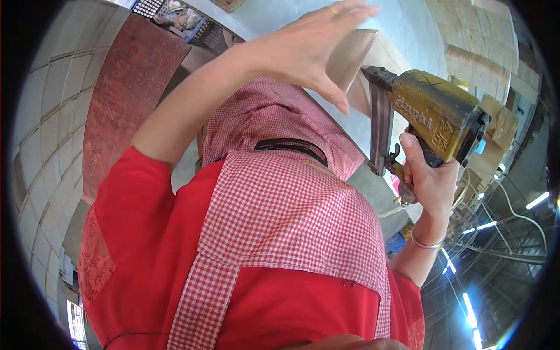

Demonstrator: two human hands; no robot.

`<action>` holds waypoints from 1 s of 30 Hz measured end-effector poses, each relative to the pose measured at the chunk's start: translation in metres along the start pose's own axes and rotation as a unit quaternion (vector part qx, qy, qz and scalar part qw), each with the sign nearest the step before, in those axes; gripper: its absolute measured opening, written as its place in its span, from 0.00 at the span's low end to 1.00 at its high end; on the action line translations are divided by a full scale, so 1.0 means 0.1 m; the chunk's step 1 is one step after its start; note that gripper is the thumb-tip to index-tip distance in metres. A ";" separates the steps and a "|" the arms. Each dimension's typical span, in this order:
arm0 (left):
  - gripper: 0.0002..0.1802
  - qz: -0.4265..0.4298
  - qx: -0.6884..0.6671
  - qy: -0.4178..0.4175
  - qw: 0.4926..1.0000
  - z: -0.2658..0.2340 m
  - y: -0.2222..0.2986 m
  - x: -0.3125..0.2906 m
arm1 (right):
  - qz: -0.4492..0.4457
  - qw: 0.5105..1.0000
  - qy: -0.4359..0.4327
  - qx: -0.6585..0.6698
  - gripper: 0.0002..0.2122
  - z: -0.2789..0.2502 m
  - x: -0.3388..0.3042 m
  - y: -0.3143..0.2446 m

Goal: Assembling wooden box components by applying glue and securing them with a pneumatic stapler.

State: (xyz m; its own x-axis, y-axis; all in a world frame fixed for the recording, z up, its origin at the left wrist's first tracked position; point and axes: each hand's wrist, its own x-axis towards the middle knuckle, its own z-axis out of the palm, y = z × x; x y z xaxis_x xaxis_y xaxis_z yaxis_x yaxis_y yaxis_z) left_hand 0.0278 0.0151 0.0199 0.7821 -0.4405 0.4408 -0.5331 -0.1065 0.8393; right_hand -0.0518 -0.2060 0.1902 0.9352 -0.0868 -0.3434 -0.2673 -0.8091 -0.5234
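Note:
My right hand [430,182] is wrapped round the handle of a worn, yellow-and-black pneumatic nail gun [434,105]. Its nose points left, close to the edge of a thin brown wooden board [354,55]; whether they touch I cannot tell. My left hand [294,52] reaches over from the left with thumb and fingers spread wide, its fingertips blurred. The board shows in the gap between that thumb and those fingers, and any contact with it is unclear. A paler wooden piece [388,51] lies beside the board, partly hidden by the nail gun.
Beneath the boards is a light grey-blue worktable [408,26]. Stacked wooden boards [481,35] stand at the far right. A reddish-brown panel [131,87] is on the left, with a black crate [201,29] near its far end. A pale hose [392,212] runs below the nail gun.

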 end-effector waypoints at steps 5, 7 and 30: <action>0.47 -0.164 -0.136 0.127 0.969 0.15 -0.03 -0.39 | 0.084 0.996 -0.034 -0.005 0.18 -0.08 0.03 -0.06; 0.45 -0.204 -0.160 0.130 0.957 0.15 -0.05 -0.36 | 0.038 0.999 -0.023 -0.002 0.16 -0.05 0.06 -0.03; 0.44 -0.324 -0.089 0.085 0.938 0.45 -0.11 0.11 | 0.016 1.000 -0.011 0.012 0.13 -0.24 0.59 -0.12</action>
State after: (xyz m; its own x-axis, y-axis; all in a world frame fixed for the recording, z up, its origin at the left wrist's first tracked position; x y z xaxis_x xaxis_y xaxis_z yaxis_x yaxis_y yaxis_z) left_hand 0.0283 -0.0285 0.0016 0.9716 -0.1847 -0.1477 0.1217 -0.1453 0.9819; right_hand 0.0126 -0.2149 0.1949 0.9205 -0.0991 -0.3780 -0.3030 -0.7920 -0.5300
